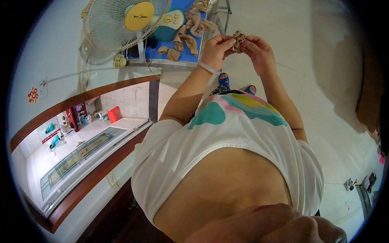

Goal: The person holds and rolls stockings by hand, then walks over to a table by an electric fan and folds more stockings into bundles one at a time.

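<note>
My left hand [219, 49] and my right hand [259, 52] meet in front of me, above the floor. Between them is a crumpled piece of brownish, thin cloth-like material [239, 39], pinched by the fingers and thumb of both. It is bunched up, so its exact kind cannot be made out. To the left, a blue-topped table [152, 55] bears several limp tan pieces of similar look, such as a twisted strip [187, 41] and a heap [197, 23]. A pale band circles my left wrist.
A fan with a yellow hub [139, 16] stands on the table. A metal-legged stand [225, 12] is beside the table's far right corner. At the left, a wood-framed opening [117, 86] shows another tiled room. A brown object [369, 87] stands at the right edge.
</note>
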Tool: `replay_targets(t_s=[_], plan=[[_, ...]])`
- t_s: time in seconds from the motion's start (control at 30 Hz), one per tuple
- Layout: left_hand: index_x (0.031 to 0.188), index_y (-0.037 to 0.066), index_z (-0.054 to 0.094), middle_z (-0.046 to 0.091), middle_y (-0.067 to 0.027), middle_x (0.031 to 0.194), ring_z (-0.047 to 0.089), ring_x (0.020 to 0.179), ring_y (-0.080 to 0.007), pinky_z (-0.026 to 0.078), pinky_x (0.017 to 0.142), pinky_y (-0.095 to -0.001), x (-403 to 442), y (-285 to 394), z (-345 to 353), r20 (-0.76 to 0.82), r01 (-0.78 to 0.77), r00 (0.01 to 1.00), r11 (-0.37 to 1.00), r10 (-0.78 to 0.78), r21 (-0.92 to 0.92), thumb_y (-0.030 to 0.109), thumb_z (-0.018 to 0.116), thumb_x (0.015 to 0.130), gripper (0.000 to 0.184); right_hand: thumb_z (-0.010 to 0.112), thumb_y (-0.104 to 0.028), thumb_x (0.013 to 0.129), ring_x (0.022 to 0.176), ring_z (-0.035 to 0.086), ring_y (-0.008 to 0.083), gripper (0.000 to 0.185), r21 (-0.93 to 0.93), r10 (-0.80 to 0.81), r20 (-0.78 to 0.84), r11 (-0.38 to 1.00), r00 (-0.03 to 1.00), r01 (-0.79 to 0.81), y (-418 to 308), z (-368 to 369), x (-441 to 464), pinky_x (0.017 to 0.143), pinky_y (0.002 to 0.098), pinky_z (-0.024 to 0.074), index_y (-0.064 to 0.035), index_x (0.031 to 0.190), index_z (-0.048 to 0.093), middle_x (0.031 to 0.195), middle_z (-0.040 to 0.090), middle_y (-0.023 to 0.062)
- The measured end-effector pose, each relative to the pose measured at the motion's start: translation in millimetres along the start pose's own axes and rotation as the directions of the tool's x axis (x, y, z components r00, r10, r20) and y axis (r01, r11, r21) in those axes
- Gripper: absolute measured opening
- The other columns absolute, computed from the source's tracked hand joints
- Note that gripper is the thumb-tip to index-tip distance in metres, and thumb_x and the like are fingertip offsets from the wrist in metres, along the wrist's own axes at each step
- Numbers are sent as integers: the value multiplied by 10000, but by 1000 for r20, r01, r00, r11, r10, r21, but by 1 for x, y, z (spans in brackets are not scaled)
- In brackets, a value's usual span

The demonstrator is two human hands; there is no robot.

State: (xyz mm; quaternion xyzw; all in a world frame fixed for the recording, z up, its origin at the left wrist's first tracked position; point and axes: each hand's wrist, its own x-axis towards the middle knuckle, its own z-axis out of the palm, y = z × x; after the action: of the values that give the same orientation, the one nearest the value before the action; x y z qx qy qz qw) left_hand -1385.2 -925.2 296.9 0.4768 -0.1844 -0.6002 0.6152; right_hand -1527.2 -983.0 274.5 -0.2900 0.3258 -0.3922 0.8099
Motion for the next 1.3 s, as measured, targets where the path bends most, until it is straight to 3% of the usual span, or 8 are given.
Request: replay_targets(t_s=[0.33, 0.43, 0.63, 0.73, 0.83, 1.13, 1.2, 1.3], plan=[[893, -47, 535, 589, -95, 848, 593, 747, -150, 494, 675, -253, -9, -5, 13, 19, -279, 956, 885, 293, 372, 79, 618, 766, 198, 578, -48, 797, 777, 576, 138, 155, -456, -172, -3, 877, 985, 152, -5, 18, -12, 717, 249, 466, 48, 918, 583, 825, 607, 72], [885, -45, 538, 593, -103, 862, 589, 783, -151, 491, 678, -251, 0, -11, 1, -74, -161, 984, 987, 162, 19, 69, 616, 763, 184, 576, -54, 803, 764, 578, 143, 157, -564, -288, 116, 768, 950, 302, 5, 11, -8, 711, 252, 472, 51, 920, 584, 835, 606, 77], [898, -21, 547, 596, -88, 861, 585, 778, -163, 482, 672, -262, -1, -10, -4, -88, -47, 996, 953, 21, -300, 67, 581, 786, 146, 606, -100, 794, 754, 580, 153, 171, -80, -65, -4, 995, 998, 64, 3, 14, -7, 701, 266, 479, 38, 887, 568, 839, 594, 85], [904, -15, 549, 594, -77, 856, 577, 755, -147, 476, 665, -259, -1, -12, -4, -121, -82, 991, 976, 58, -203, 90, 569, 801, 147, 605, -132, 795, 719, 580, 144, 183, -354, -123, 45, 926, 991, 131, -6, 26, -13, 658, 259, 480, 18, 890, 561, 809, 601, 89], [905, -21, 548, 587, -70, 847, 567, 744, -132, 469, 665, -248, -4, -7, 2, -141, -129, 983, 990, 120, -58, 96, 571, 802, 157, 622, -140, 775, 675, 574, 142, 197, -781, -279, 159, 551, 947, 294, 3, 17, -10, 611, 255, 470, 1, 905, 575, 769, 598, 99], [992, -31, 546, 598, -88, 903, 586, 808, -142, 481, 707, -234, -5, -11, -3, 20, -233, 965, 827, 260, 512, 140, 569, 815, 247, 581, -126, 795, 690, 578, 175, 180, -832, -333, 197, 441, 922, 338, 7, 11, -12, 625, 265, 471, -9, 931, 600, 818, 603, 116], [1020, -18, 536, 593, -99, 941, 588, 837, -161, 484, 724, -253, -3, -10, -5, -61, -103, 992, 985, 112, 136, 146, 561, 823, 258, 561, -133, 807, 750, 578, 186, 199, -346, -87, 21, 934, 996, 89, 2, 10, -9, 679, 272, 475, -2, 955, 581, 864, 603, 104], [1068, -5, 510, 572, -102, 1022, 572, 909, -189, 474, 777, -300, -2, -7, -12, 58, 100, 995, 952, -87, -289, 171, 519, 849, 281, 526, -141, 825, 820, 569, 194, 207, 327, 158, 177, 921, 971, -210, 2, -4, -4, 755, 284, 469, -1, 975, 550, 906, 597, 88]])
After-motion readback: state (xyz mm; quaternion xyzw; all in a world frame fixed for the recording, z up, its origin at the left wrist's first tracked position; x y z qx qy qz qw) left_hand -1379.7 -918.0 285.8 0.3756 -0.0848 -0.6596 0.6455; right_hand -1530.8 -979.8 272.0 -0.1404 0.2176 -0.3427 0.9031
